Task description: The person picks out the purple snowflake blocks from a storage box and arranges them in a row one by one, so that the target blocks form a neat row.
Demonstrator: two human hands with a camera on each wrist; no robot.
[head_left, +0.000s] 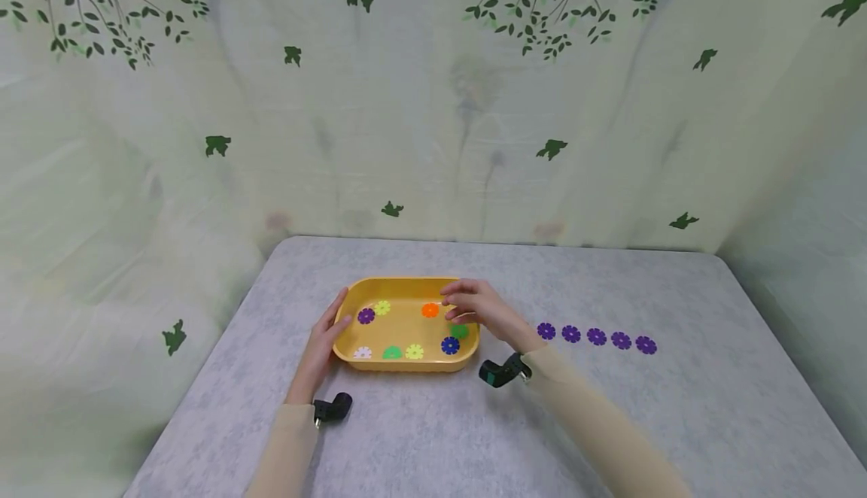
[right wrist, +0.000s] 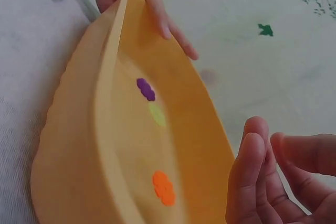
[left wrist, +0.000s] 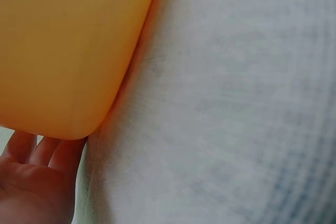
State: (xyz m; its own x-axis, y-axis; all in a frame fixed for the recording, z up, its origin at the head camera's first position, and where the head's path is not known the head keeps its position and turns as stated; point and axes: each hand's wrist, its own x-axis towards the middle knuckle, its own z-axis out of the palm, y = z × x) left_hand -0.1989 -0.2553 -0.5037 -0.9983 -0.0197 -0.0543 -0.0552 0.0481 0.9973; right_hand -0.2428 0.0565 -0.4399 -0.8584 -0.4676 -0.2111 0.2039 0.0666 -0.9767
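Observation:
A yellow tray stands on the table with several small flower-shaped pieces inside. My left hand grips its left end, thumb over the rim and fingers along the outside; in the left wrist view those fingers are partly hidden by the tray wall. Over the tray's right end hovers my right hand, fingers loosely bent, with nothing visible between them. Near it lie an orange flower, a green flower and a blue flower. A purple flower and a yellow-green flower are at the left.
Several purple flowers lie in a slightly slanting row on the grey table, right of my right forearm. White, green and yellow flowers lie along the tray's near side. A leaf-patterned curtain hangs behind the table.

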